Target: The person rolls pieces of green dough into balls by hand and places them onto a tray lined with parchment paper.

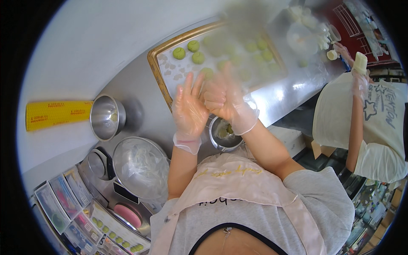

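Observation:
My left hand (pixel 191 110), in a clear plastic glove, is palm up with its fingers apart and holds nothing visible. Close beside it is my right hand (pixel 226 98), gloved too, with curled fingers and a blurred raised finger or thumb; whether anything is inside it is hidden. Beyond both hands lies a wood-coloured framed tray (pixel 156 71) lined with white paper, holding several green dough balls (pixel 193 46), some with curved surface marks. A grey blur veils its right part. Below my right hand, a metal pot (pixel 218 140) contains plastic film and green pieces.
At left are a steel bowl (pixel 105 118), a yellow printed roll or box (pixel 59 115) and a large bowl (pixel 140 165) covered with plastic. Lower left hold a scale (pixel 97 164), a pink round object (pixel 127 215) and lidded boxes (pixel 52 207). A co-worker (pixel 360 127) stands at right, holding a pale object.

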{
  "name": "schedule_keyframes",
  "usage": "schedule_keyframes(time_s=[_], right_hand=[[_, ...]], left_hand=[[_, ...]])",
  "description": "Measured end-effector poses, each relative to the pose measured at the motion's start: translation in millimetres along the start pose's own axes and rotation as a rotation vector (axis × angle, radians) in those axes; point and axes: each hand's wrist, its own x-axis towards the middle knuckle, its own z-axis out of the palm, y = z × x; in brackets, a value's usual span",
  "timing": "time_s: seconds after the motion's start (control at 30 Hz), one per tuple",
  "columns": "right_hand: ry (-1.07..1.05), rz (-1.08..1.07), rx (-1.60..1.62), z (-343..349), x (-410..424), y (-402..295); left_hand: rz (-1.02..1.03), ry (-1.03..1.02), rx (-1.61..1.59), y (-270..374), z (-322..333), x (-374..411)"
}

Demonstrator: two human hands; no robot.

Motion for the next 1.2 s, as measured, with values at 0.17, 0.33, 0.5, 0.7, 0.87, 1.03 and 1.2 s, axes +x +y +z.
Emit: schedule_keyframes(time_s=[0.17, 0.33, 0.5, 0.7, 0.87, 1.03, 1.2], right_hand=[[0.081, -0.173, -0.397, -15, 2, 0], [0.095, -0.743, -1.724, 8, 7, 62], [0.407, -0.608, -1.996, -4, 23, 74], [0.352, -0.501, -2.015, -2, 44, 35], [0.531, -0.372, -2.371, -31, 59, 23], [0.687, -0.647, -1.967, -47, 78, -25], [0.156, -0.189, -1.394, 13, 6, 8]], left_hand=[[-0.001, 0.185, -0.109, 2, 2, 0], [0.027, 0.3, -0.103, 3, 1, 4], [0.168, 0.181, 0.261, 1, 18, -1], [0.195, 0.085, 0.116, 7, 3, 6], [0.102, 0.145, 0.039, -3, 8, 14], [0.022, 0.238, -0.288, 16, 7, 18], [0.057, 0.271, -0.35, 37, -3, 4]])
